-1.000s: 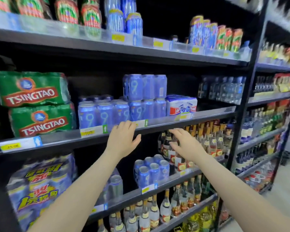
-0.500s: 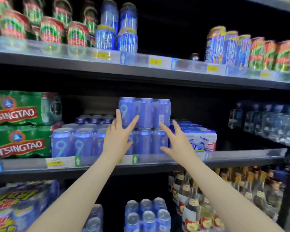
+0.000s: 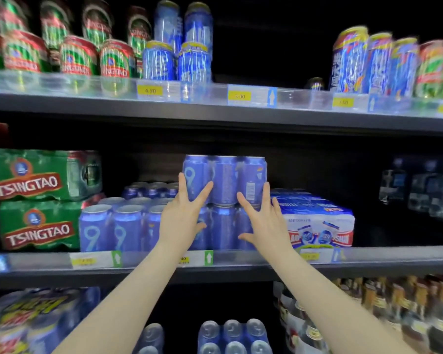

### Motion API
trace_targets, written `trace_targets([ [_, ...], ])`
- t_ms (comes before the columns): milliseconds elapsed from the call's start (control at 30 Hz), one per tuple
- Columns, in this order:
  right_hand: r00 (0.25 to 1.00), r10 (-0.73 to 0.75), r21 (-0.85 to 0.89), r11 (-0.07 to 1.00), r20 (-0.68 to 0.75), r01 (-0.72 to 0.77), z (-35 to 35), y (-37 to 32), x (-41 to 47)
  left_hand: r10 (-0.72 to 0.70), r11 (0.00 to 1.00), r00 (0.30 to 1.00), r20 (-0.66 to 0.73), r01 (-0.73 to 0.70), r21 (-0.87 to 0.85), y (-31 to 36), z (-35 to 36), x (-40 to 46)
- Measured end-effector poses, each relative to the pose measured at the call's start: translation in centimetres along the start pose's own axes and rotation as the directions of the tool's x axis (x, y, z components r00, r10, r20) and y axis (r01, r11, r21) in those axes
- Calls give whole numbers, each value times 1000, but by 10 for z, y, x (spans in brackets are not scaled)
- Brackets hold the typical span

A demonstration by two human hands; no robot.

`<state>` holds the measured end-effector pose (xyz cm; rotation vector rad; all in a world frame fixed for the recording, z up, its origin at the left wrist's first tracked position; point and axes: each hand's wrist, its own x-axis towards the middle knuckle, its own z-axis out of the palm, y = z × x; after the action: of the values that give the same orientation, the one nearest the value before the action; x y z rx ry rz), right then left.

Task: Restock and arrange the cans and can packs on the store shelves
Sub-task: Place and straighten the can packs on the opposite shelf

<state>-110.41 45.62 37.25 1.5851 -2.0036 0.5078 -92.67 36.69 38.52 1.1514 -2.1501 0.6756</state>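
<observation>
I have both hands spread flat against the stacked blue shrink-wrapped can packs on the grey metal middle shelf (image 3: 368,259). My left hand (image 3: 180,221) lies with straight fingers across the upper blue can pack (image 3: 225,178) and the lower blue can pack (image 3: 223,227) under it; my right hand (image 3: 265,221) does the same on their right side. Neither hand is curled round anything, so this is pressing, not a grasp.

The risk I judge: the upper pack sits on rounded can tops, and the glossy film looks slippery, so an uneven push could slide it off backward or skew it. The white and blue wrapped pack (image 3: 317,226) just beside it could be nudged. Loose blue cylinder cans (image 3: 113,229) to the left might tip.
</observation>
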Motion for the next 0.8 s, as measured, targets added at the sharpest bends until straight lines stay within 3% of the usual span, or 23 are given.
trace_targets([
  [133, 999, 37, -30, 999, 21, -36, 7, -6, 11, -42, 995, 999, -15, 44, 85, 4, 10, 9],
  [267, 1000, 20, -82, 996, 12, -19, 3, -2, 14, -85, 995, 994, -63, 88, 56, 12, 16, 9],
  [367, 999, -47, -146, 988, -28, 42, -10, 24, -2, 7, 991, 989, -149, -27, -133, 32, 13, 2],
  [467, 994, 108, -93, 990, -21, -110, -21, 63, -30, 182, 913, 981, -69, -195, -357, 74, 5, -5],
  [567, 973, 231, -70, 971, 18, -230, -30, 100, -53, 286, 796, 958, 12, -231, -559, 123, -6, -6],
  [667, 977, 204, -84, 976, 61, -199, -33, 126, -58, 292, 817, 957, -2, -250, -520, 152, -5, -1],
  [800, 989, 109, -36, 994, 98, -106, -27, 141, -48, 293, 880, 941, -169, -335, -337, 151, 2, 9],
])
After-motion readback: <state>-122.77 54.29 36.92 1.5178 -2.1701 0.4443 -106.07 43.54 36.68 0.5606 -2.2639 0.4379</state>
